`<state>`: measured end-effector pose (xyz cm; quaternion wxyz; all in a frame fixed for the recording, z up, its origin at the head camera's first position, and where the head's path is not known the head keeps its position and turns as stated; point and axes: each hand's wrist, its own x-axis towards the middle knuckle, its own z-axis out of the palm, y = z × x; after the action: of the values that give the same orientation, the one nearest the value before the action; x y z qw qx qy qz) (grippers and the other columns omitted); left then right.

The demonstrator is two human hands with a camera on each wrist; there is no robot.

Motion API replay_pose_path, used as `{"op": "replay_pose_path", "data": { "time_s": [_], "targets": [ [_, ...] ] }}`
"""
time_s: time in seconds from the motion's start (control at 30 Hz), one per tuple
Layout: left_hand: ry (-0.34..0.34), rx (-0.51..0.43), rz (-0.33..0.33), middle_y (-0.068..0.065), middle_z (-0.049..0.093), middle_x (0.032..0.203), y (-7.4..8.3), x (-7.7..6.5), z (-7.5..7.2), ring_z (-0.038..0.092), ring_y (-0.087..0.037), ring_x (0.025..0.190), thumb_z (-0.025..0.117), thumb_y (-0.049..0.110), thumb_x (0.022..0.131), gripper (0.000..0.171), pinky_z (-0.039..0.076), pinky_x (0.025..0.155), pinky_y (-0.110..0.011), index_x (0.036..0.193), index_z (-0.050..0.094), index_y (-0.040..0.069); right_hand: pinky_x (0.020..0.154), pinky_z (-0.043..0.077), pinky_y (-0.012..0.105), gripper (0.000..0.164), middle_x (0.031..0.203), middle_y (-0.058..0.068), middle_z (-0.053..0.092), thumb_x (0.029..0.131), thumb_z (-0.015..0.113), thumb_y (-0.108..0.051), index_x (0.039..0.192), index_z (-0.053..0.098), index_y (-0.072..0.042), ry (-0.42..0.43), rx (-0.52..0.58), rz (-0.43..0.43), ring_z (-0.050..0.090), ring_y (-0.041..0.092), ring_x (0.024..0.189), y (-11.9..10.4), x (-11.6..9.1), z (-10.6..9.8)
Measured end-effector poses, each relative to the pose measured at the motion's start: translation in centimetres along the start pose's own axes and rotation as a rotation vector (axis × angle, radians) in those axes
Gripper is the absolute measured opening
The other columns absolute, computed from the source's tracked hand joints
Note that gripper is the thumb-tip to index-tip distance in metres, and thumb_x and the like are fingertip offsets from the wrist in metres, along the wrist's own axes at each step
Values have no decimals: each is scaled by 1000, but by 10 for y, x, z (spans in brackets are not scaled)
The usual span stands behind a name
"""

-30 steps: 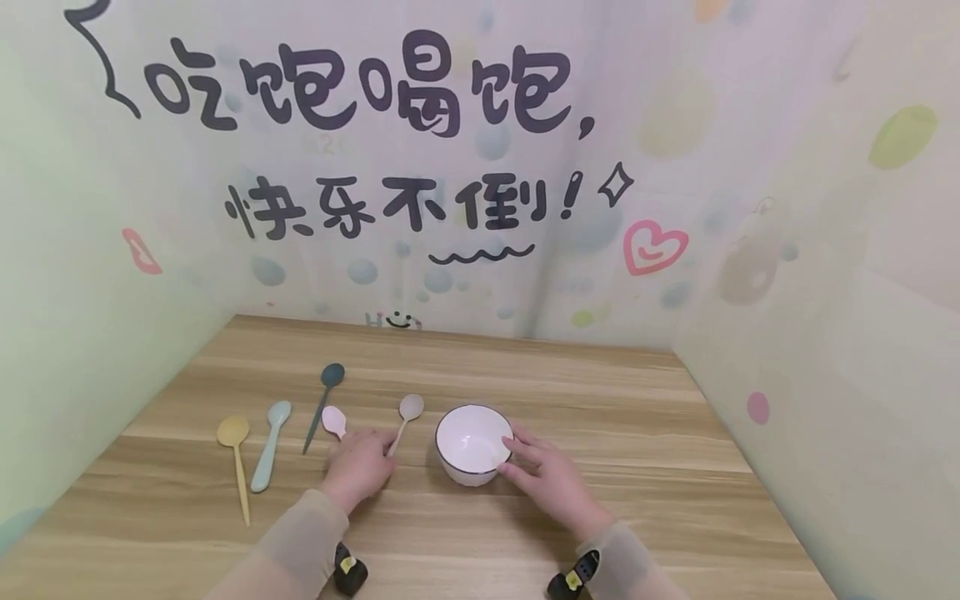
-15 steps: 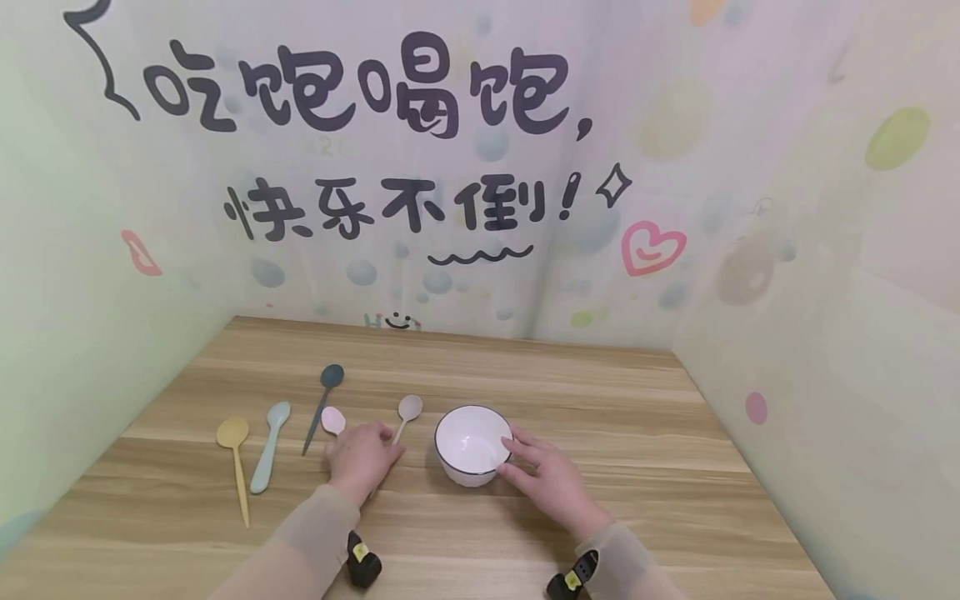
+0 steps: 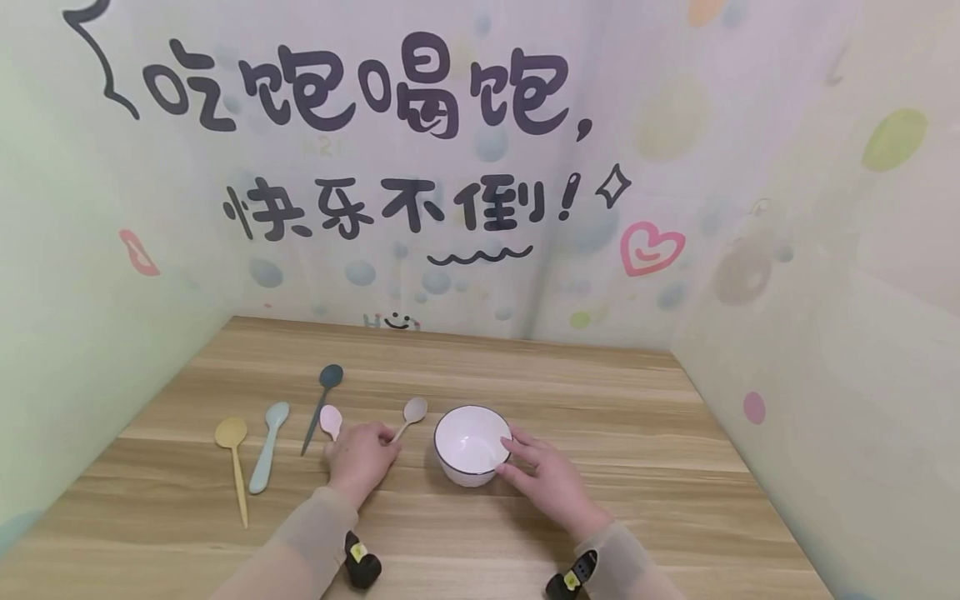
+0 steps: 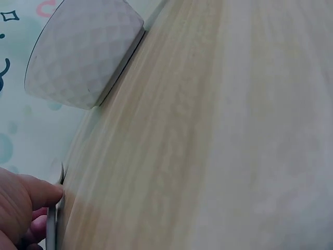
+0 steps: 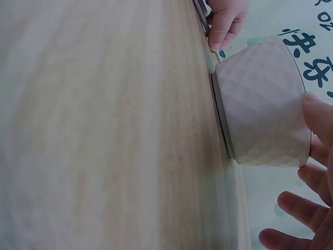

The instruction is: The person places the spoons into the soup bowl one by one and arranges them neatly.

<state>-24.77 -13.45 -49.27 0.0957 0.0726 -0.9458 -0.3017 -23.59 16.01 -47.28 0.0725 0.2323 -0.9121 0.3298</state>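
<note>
My left hand (image 3: 363, 457) is low over the table and pinches the handle of a beige spoon (image 3: 415, 409); in the left wrist view the thumb and fingers (image 4: 44, 192) meet on that handle. A pink spoon (image 3: 331, 419) lies partly hidden behind this hand. To the right stands a white bowl (image 3: 467, 479) with a dark rim and a faceted outside. My right hand (image 3: 553, 479) holds it by its right side, thumb and forefinger at the rim. In the right wrist view, the other fingers (image 5: 302, 208) spread out beside the bowl.
Left of my left hand lie a dark blue spoon (image 3: 331, 377), a light blue spoon (image 3: 267, 454) and a yellow spoon (image 3: 232, 432). The wooden table (image 3: 600, 392) ends at a printed wall (image 3: 337, 275) behind and side walls left and right.
My left hand has shifted a little to the right overall. The beige spoon has turned, so its bowl end leans farther right. The right hand and the white bowl stay put.
</note>
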Motion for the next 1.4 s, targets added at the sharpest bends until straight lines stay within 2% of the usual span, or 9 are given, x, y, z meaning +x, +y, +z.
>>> {"op": "replay_pose_path", "data": {
  "time_s": [0.37, 0.53, 0.73, 1.1, 1.4],
  "targets": [
    [-14, -32, -44, -5, 71, 98, 0, 1, -1, 54, -32, 100, 71, 27, 84, 17, 28, 80, -53, 95, 75, 14, 104, 36, 48, 52, 143, 5, 49, 87, 66, -47, 128, 63, -14, 2, 11, 2, 45, 29, 130, 0, -1, 0],
    [-21, -32, -58, -3, 70, 92, 0, 2, -3, 56, -31, 98, 70, 27, 83, 13, 28, 80, -53, 88, 74, 16, 104, 36, 47, 53, 143, 6, 49, 87, 66, -47, 128, 63, -14, 5, 16, -1, 45, 29, 130, 1, -1, 0],
    [-28, 0, -42, -1, 67, 83, 2, 3, -4, 56, -33, 94, 72, 28, 81, 13, 29, 78, -53, 84, 72, 15, 103, 37, 47, 53, 142, 6, 49, 87, 66, -48, 127, 63, -13, 18, 11, -14, 47, 29, 129, 2, -1, 0],
    [-33, -18, -59, -3, 69, 88, 3, 3, -3, 56, -34, 96, 71, 28, 83, 14, 28, 81, -54, 85, 73, 15, 103, 37, 48, 53, 142, 5, 50, 87, 66, -49, 127, 64, -14, 29, 4, -18, 47, 29, 129, 1, 0, -1],
    [-28, -12, -56, 2, 68, 82, 7, 2, -6, 59, -31, 93, 68, 29, 84, 13, 29, 82, -55, 84, 73, 18, 104, 36, 49, 53, 143, 6, 49, 87, 65, -48, 128, 63, -13, 11, 11, -12, 45, 30, 130, 2, -1, 0]
  ]
}}
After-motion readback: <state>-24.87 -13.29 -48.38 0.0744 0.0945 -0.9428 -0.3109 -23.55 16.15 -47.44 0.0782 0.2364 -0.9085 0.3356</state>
